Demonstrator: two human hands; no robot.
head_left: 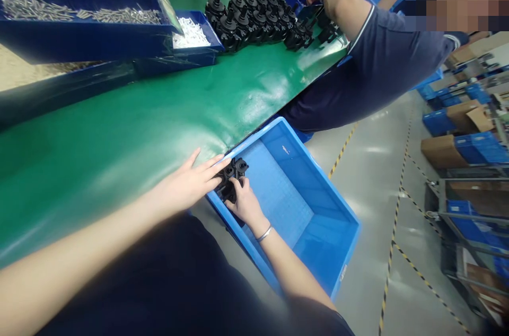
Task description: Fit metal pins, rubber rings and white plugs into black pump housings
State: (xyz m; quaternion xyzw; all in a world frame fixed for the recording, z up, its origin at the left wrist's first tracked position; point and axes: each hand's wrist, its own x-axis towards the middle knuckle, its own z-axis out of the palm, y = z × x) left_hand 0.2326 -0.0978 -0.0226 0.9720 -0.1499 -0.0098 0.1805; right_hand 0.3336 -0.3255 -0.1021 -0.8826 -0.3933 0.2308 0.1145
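A light blue crate (318, 240) stands beside the green table, with a few black parts (240, 165) in its near left corner. My left hand (194, 179) lies over the crate's left rim, its fingers stretched out and apart, the tips beside the black parts. Inside the crate, my right hand (244, 201), with a silver bracelet at the wrist, has its thumb and fingers round one of the black parts. The lower portion of that part is hidden by the hand.
Many-piece rows of black assemblies (260, 20) stand on the green table (159, 113). Blue bins (99, 42) at the left hold metal pins and white pieces. A person in a dark shirt (385, 60) works at the upper right. Shelves and boxes line the right side.
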